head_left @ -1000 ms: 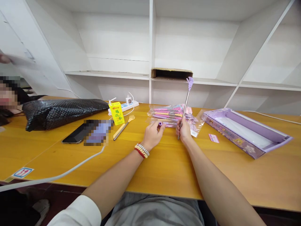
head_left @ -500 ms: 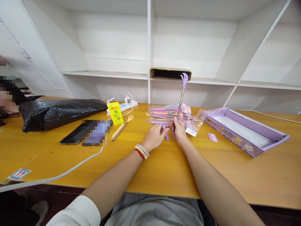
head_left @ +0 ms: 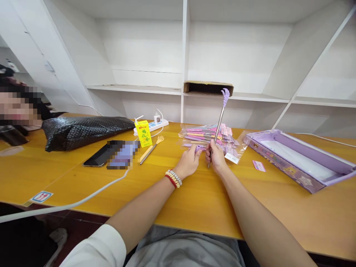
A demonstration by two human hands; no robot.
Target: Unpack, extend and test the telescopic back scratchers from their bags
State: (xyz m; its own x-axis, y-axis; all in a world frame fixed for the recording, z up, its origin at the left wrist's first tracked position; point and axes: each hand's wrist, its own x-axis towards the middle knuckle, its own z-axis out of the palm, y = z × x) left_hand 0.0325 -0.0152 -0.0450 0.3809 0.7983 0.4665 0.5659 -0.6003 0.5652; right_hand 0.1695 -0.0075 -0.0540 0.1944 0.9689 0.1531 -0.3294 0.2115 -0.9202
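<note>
My right hand [head_left: 216, 157] is closed around the metal rod of a back scratcher [head_left: 219, 120]. Its purple claw-shaped head points up and its bare lower end sticks out below my fingers. Just to the left, my left hand [head_left: 187, 162] grips a purple handle [head_left: 198, 148], mostly hidden by the fingers and apart from the rod. Behind both hands lie several back scratchers in clear plastic bags [head_left: 204, 135], with pink cards. Another back scratcher [head_left: 151, 149], with a yellow head and handle, rests on the table to the left.
An open purple display box [head_left: 289, 167] stands at right, a small pink card [head_left: 259, 165] beside it. On the left are a yellow drink carton [head_left: 143, 134], power strip [head_left: 164, 124], phone [head_left: 97, 155] and black bubble-wrap bag [head_left: 86, 131]. A white cable [head_left: 91, 196] crosses the table.
The view has turned slightly left. In my left hand, the purple handle has tilted from hanging downward, and only its upper end shows. My right hand still holds the rod upright.
</note>
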